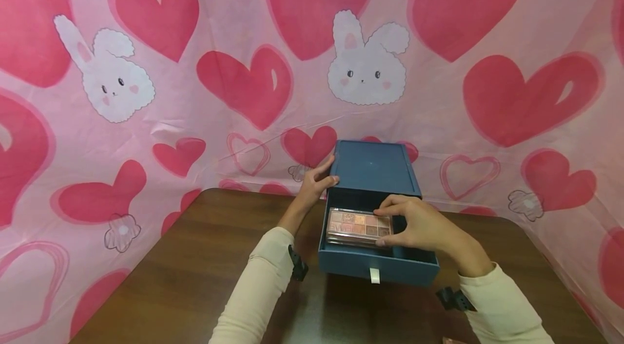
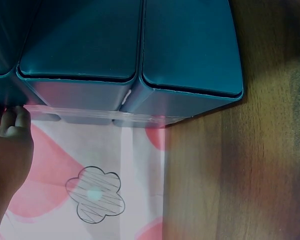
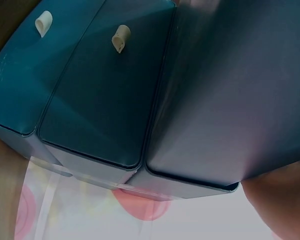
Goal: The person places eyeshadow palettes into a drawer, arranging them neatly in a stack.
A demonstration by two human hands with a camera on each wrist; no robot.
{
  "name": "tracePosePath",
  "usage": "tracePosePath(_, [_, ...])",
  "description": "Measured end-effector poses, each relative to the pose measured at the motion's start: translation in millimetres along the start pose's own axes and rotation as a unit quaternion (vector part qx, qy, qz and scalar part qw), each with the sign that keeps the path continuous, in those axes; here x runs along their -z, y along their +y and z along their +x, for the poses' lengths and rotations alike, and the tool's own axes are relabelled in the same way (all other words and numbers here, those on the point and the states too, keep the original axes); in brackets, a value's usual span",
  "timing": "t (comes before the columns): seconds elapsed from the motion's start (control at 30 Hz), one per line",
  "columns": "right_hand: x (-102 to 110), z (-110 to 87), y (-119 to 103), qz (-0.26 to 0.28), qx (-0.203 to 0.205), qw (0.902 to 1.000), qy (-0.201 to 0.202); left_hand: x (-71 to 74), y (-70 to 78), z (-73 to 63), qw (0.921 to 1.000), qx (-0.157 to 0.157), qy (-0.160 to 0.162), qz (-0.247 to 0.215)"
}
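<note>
A blue drawer box [image 1: 372, 165] stands on the table, its top drawer [image 1: 377, 265] pulled out toward me. In that drawer, at its left, an eyeshadow palette [image 1: 356, 222] lies face up with rows of pink, gold and brown pans. My right hand [image 1: 414, 222] pinches the palette's right end, thumb at the near edge and fingers at the far edge. My left hand [image 1: 317, 181] rests against the box's upper left side, with the thumb over the top edge. In the right wrist view the drawer's side hides my right fingertips.
Lower drawers [image 3: 100, 100] with white pull tabs sit under the open one. A pink cloth [image 1: 244, 19] printed with hearts and rabbits hangs behind the wooden table [image 1: 219, 246]. Part of a small brownish thing [image 1: 453, 341] shows at the bottom edge, near my right sleeve.
</note>
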State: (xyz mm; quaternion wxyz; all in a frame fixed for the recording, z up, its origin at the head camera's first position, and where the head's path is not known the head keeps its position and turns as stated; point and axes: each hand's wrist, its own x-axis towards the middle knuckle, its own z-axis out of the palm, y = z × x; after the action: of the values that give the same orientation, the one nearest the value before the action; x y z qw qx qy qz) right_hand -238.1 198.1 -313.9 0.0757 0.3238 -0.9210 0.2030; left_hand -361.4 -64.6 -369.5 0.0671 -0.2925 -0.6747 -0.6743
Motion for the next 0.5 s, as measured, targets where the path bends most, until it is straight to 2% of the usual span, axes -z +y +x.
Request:
tracePosePath(0.37, [4.1,-5.9,-0.5,0.002,-0.025,0.9997,-0.003,0.0,-2.2,0.5,1.0000,-0.004,-0.001,-0.008])
tracePosePath(0.5, [6.9,-12.3,2.4,0.002,-0.004,0.9999,0.016,-0.6,-1.6,0.3,0.9999,-0.003,0.000,-0.010])
